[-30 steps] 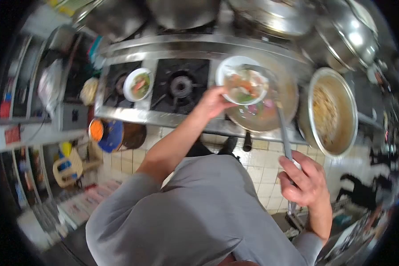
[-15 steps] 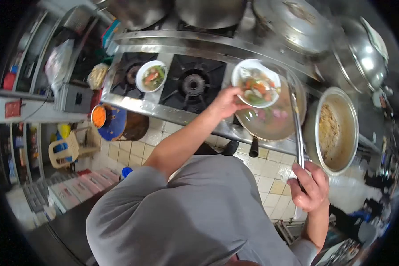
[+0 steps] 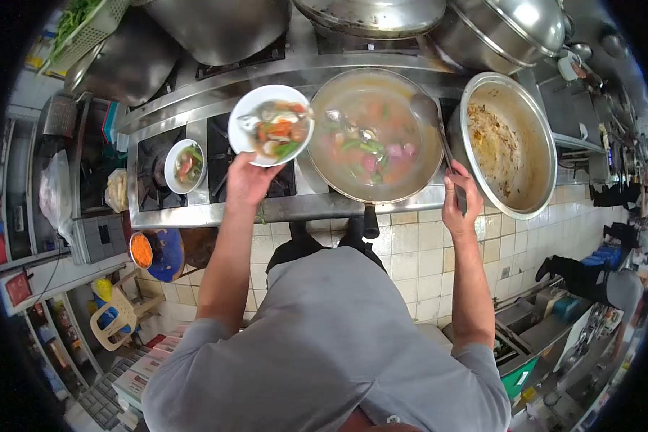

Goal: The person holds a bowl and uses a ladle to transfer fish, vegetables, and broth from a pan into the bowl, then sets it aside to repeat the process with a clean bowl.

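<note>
My left hand (image 3: 250, 180) grips a white bowl (image 3: 242, 137) from its near edge, over the burner left of the pan. Inside the bowl are broth, orange and red pieces and green vegetables. My right hand (image 3: 462, 201) is closed around the handle of a metal ladle (image 3: 446, 147). The ladle's head rests over the right side of a wide pan (image 3: 430, 169), near its rim. Cloudy soup with green and pink-purple pieces fills the pan. A smaller-looking white bowl (image 3: 171, 173) of similar soup stands on the left burner.
A deep metal pot (image 3: 531, 147) with browned residue stands right of the pan. Large pots (image 3: 223, 36) and a lidded pot (image 3: 371, 18) line the back. Below left are a bowl of shredded orange food (image 3: 142, 250) and a plastic chair (image 3: 115, 324). Another person (image 3: 590, 281) is at far right.
The bowl in my left hand has moved left, off the pan. My right hand has moved forward and left with the ladle. The view has shifted and turned.
</note>
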`<action>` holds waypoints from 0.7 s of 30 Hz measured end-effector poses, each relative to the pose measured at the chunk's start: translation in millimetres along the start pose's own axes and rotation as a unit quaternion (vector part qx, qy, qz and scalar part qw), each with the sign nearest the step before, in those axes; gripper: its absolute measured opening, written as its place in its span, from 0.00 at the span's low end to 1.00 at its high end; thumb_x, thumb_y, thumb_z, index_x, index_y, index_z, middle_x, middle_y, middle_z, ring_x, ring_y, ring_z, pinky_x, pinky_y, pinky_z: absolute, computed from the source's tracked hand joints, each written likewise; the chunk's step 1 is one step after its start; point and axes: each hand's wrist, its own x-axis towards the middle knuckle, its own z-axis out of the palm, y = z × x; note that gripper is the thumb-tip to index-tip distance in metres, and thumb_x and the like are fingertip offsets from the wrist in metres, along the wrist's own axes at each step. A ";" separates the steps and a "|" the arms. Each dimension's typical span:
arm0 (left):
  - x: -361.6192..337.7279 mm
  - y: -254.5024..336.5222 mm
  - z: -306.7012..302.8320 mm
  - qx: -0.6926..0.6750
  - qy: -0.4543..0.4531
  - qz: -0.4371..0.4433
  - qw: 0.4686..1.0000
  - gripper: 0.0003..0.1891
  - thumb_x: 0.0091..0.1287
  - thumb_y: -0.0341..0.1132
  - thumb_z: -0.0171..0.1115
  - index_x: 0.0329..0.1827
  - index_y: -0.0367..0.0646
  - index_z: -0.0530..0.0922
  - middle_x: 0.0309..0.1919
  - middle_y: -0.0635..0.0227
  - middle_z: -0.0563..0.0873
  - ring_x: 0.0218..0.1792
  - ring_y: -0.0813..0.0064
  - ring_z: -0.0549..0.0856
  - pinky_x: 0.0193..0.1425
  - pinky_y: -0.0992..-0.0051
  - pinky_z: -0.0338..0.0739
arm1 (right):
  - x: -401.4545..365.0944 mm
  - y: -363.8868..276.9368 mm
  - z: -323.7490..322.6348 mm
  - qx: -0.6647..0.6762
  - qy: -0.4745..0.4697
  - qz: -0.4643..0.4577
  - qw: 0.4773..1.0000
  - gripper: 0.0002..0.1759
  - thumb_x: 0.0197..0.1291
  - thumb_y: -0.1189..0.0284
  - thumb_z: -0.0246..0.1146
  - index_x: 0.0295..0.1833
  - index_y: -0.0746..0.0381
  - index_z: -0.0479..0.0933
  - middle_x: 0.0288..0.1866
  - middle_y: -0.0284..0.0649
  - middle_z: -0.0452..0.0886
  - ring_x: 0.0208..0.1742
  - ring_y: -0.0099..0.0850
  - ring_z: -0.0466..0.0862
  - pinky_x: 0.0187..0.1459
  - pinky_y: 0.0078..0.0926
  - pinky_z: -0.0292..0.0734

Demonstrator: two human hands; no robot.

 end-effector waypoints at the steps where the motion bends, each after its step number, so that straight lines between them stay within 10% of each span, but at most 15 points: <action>1: -4.1 7.2 -7.5 0.012 0.025 0.012 1.000 0.37 0.62 0.34 0.63 0.77 0.45 0.66 0.71 0.55 0.77 0.67 0.52 0.81 0.66 0.50 0.84 | -9.5 5.9 5.4 0.035 0.028 0.030 0.999 0.04 0.67 0.82 0.68 0.42 0.65 0.79 0.42 0.49 0.89 0.53 0.47 0.89 0.56 0.39 0.83; 11: -32.2 31.6 -36.3 0.002 0.029 0.112 0.993 0.38 0.63 0.34 0.61 0.80 0.43 0.64 0.74 0.58 0.74 0.73 0.54 0.76 0.77 0.49 0.73 | -44.8 43.8 59.3 0.390 0.257 0.339 0.817 0.07 0.76 0.79 0.60 0.51 0.68 0.68 0.59 0.63 0.80 0.45 0.45 0.90 0.47 0.40 0.94; 21: -25.4 -7.4 -16.4 -0.014 -0.005 0.041 0.999 0.34 0.66 0.35 0.58 0.78 0.39 0.67 0.71 0.56 0.78 0.71 0.56 0.78 0.78 0.52 0.72 | -32.5 14.9 40.5 0.433 0.265 0.331 0.795 0.06 0.77 0.76 0.58 0.52 0.65 0.69 0.55 0.65 0.82 0.42 0.47 0.91 0.43 0.40 0.94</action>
